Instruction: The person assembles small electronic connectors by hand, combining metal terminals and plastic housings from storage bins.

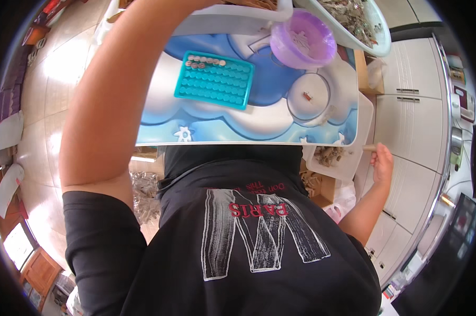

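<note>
My left arm reaches up past the table's left side to the top edge, where its hand leaves the picture beside a white bin. At the right, beyond the table's edge, my right hand has its fingers closed on a small tan tube-shaped piece. On the blue-and-white table lies a teal tray with rows of round slots. Several small pale round-ended pieces fill slots along its far left. A small reddish-brown piece rests on the table's raised round area.
A purple bowl lined with clear plastic holds whitish pieces at the far right. Beside it stands a pale green basket heaped with small wrapped pieces. A translucent tub sits below the table's right edge, near white cabinets.
</note>
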A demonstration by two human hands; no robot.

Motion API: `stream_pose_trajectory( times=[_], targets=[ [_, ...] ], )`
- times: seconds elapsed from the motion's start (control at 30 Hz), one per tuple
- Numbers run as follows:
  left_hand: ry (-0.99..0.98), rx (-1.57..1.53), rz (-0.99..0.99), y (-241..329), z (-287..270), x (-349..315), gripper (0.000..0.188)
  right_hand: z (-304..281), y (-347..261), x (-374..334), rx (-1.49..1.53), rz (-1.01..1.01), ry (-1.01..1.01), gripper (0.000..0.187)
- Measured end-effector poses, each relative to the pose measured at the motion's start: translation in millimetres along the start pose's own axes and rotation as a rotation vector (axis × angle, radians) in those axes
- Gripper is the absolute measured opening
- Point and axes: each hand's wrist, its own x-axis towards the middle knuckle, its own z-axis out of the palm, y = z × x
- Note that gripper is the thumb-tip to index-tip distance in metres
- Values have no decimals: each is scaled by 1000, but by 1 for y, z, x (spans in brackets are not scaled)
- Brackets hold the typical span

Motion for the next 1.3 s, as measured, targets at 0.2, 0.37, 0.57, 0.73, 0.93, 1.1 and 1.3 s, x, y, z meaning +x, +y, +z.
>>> stream_pose_trajectory(
  times=[0.2,0.37,0.57,0.73,0.93,1.1,1.3],
  targets=[
    [-199,31,-49,3,8,15,28,8,71,22,-271,266,99,27],
    [-135,78,-1,3,10,9,27,51,22,14,-199,-128,250,23],
    [-202,-139,-117,-7,9,14,26,164,-80,-47,-517,-871,-38,24],
    [76,-210,-81,-7,4,8,21,211,-87,-38,-682,-1094,-99,24],
    [350,-322,0,-18,-4,-1,16,215,-78,-37,-644,-898,-157,23],
    [348,-401,-58,-13,-6,-10,12,218,-92,-62,-120,-618,-241,25],
    [84,-960,-39,-16,4,-49,5,227,-111,-94,365,-329,-581,31]
  ],
)
